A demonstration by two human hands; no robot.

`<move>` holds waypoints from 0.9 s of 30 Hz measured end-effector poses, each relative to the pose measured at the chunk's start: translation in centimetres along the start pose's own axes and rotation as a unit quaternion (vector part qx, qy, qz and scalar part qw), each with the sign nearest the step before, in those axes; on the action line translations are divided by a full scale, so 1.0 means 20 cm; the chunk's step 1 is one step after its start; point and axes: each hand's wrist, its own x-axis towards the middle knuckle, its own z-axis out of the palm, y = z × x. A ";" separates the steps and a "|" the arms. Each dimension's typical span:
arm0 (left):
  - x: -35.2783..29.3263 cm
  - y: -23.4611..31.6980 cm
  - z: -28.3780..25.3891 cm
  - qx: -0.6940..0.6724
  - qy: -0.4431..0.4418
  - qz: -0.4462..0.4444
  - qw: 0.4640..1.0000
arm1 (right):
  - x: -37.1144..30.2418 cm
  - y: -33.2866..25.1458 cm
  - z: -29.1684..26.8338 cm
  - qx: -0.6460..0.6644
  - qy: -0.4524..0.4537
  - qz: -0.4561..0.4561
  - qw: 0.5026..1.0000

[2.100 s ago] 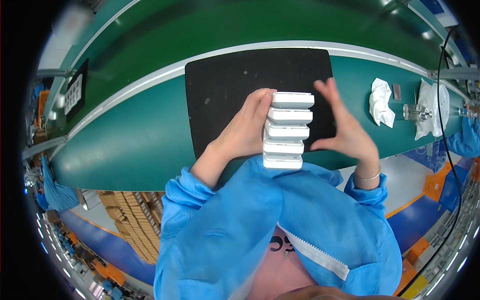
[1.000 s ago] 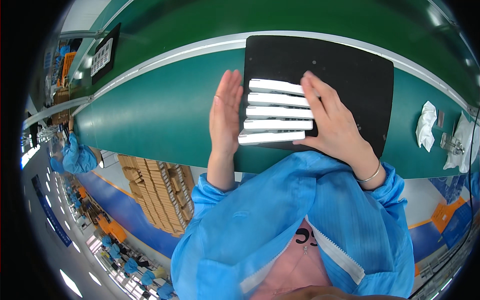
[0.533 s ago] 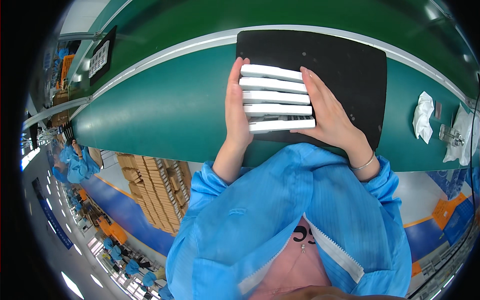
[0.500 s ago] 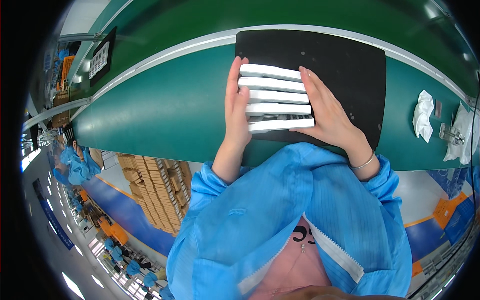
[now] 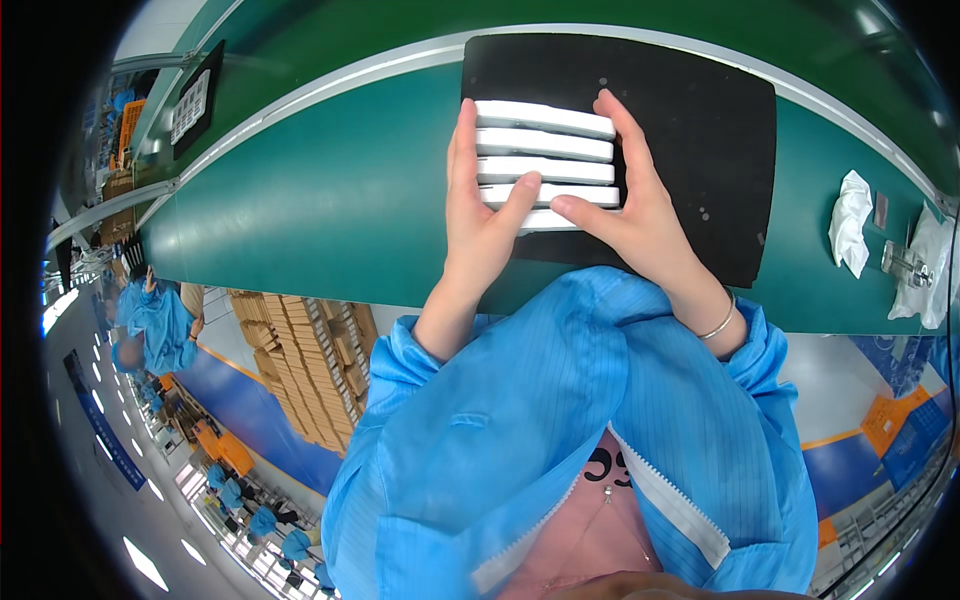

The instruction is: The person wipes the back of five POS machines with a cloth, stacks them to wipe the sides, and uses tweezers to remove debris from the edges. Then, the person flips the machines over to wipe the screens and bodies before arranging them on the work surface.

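Several flat white slab-like pieces [image 5: 545,145] with rounded ends stand edge-up in a row, one behind another, over the black mat [image 5: 700,150]. Narrow grey-dark gaps show between them; their exact kind is not clear. My left hand [image 5: 478,225] is pressed along the left ends, its thumb across the near pieces. On the other side my right hand [image 5: 640,215] holds the right ends, its thumb bent in over the nearest ones. Both hands are closed round the row together. The thumbs partly cover the nearest piece.
The mat lies on a green table [image 5: 330,190]. Toward the right are a crumpled white cloth [image 5: 850,225], a small metal fixture [image 5: 905,264] and a white plastic bag [image 5: 935,270]. Stacked brown cartons [image 5: 300,365] stand beyond the table's near edge. Another person [image 5: 155,320] is at far left.
Both thumbs have come in over the near pieces, and the row is squeezed closer together. The nearest piece, fully seen before, is now partly covered. The other person at far left has shifted.
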 end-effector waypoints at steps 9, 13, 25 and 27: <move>-0.03 -0.03 0.00 0.071 0.005 0.036 0.997 | 0.02 -0.03 -0.07 0.021 -0.092 0.058 0.994; -0.02 -0.02 0.01 0.066 0.011 0.036 0.997 | 0.04 0.00 -0.14 0.014 -0.125 0.037 0.991; 0.03 -0.02 0.06 0.001 -0.026 0.017 1.000 | -0.02 0.09 -0.30 0.081 -0.176 0.015 0.981; 0.04 -0.04 0.08 0.032 -0.034 0.030 0.998 | -0.03 0.05 -0.34 0.001 -0.179 -0.004 0.984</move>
